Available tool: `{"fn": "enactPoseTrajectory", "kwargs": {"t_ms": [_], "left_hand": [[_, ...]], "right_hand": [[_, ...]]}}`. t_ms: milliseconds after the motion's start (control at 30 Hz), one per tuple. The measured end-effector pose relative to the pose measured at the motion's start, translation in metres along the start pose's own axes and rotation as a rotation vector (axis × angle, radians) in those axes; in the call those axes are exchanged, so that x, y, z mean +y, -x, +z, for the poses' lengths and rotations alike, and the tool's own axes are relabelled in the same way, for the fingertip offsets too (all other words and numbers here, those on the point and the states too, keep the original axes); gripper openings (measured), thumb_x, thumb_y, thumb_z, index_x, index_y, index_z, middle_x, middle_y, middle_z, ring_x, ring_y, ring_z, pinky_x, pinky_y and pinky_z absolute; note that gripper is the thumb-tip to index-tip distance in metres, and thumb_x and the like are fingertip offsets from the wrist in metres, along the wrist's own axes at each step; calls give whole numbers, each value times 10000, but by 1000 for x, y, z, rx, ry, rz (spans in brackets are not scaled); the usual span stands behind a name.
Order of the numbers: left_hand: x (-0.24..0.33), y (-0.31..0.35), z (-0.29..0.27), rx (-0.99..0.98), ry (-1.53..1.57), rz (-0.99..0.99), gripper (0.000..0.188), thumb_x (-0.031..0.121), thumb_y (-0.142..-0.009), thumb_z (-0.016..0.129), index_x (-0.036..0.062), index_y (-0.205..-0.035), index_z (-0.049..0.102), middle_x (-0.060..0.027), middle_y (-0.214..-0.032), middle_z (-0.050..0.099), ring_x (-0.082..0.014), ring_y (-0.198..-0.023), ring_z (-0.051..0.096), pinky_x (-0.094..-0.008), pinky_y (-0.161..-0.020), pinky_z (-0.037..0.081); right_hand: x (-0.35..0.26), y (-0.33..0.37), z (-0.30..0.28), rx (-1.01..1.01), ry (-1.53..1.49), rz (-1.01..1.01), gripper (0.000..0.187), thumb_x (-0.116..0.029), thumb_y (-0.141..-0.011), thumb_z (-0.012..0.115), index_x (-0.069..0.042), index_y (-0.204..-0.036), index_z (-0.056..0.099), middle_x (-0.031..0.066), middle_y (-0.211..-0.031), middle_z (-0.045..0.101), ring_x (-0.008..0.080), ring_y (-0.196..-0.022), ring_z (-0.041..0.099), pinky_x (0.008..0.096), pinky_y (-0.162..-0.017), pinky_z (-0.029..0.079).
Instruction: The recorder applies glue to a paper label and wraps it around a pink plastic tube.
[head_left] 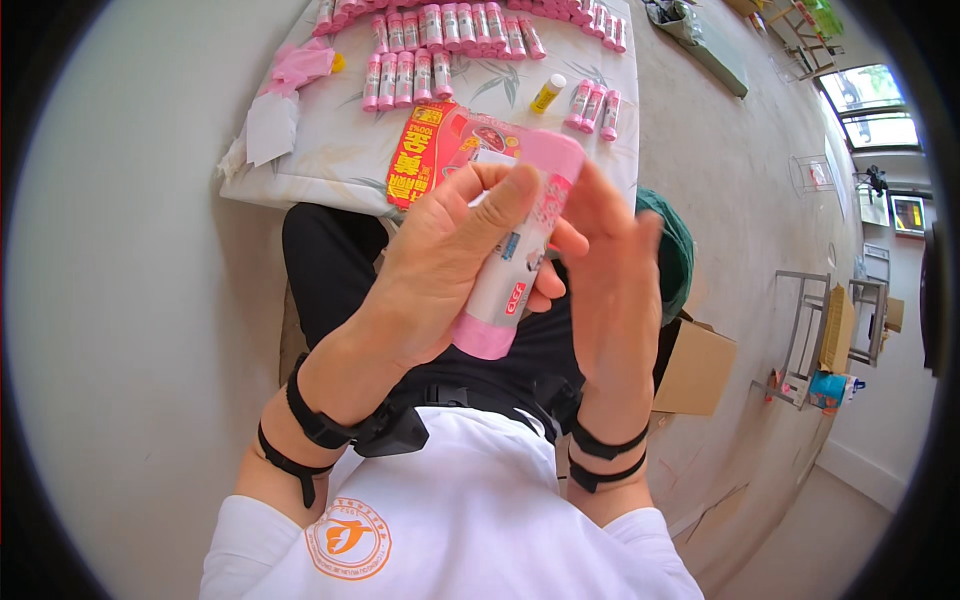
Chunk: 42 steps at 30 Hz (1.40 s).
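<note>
In front of my chest I hold a pink roll of plastic bags (510,270) with a pale printed label around its middle. My left hand (455,235) is wrapped round it, thumb on the near face and fingertips showing past its right side. The roll is tilted, its upper end leaning right. Close beside that upper end, my right hand (615,270) is raised with fingers stretched out, slightly blurred; some of its fingertips are hidden behind the roll. On the table beyond lies a red and yellow printed package (425,150), and past it a yellow glue stick (548,93) stands upright.
Several finished-looking pink rolls (460,28) stand in rows on the patterned table (340,150). Three more rolls (592,105) are at its right edge. White paper (272,128) and pink plastic (300,66) lie at the left. A green bag (672,255) and a cardboard box (695,368) are at my right.
</note>
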<state>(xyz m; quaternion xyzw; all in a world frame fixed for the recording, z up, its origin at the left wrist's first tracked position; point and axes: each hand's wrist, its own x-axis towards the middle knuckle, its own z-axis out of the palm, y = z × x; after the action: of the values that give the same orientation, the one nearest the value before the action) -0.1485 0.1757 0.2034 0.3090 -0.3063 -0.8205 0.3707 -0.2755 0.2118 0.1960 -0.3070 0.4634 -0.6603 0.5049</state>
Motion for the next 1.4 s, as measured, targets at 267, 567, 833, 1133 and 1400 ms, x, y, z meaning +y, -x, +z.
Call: {"fn": "enactPoseTrajectory", "kwargs": {"t_ms": [267,567,833,1133,1400], "left_hand": [[-17,36,3,-18,-95,-35,576,410,-958,504,-34,-1311,407,-87,-881,615,-117,-619,610,-245,-566,521],[-31,48,8,-57,-441,243,535,184,-1013,364,10,-1482,173,-25,-1130,554,-6,-765,480,-146,-603,389],[-36,45,9,-79,-420,311,544,168,-1011,398,25,-1486,174,5,-857,512,-28,-629,401,-175,-555,358],[-33,44,6,-128,-471,248,540,160,-1008,341,-42,-1469,146,-106,-1452,353,-76,-1169,453,-200,-900,407],[-42,40,5,-115,-397,323,556,153,-1012,390,15,-1489,142,-1,-930,511,-26,-669,411,-163,-587,364]], "right_hand": [[-8,0,9,-29,-110,164,390,-282,-977,471,33,-1200,528,153,-994,660,182,-902,645,275,-716,539],[-4,10,14,-74,32,-48,372,-233,-985,419,50,-1210,505,102,-807,646,162,-762,656,257,-656,535],[-9,12,16,-33,115,-127,303,-179,-976,450,47,-1158,540,93,-831,648,195,-884,667,263,-721,529],[-6,10,13,-48,105,-152,299,-196,-980,453,41,-1135,549,115,-839,659,192,-899,665,238,-669,513],[-2,7,9,-82,102,-135,309,-197,-988,439,37,-1162,541,122,-826,654,143,-750,637,240,-659,516]]}}
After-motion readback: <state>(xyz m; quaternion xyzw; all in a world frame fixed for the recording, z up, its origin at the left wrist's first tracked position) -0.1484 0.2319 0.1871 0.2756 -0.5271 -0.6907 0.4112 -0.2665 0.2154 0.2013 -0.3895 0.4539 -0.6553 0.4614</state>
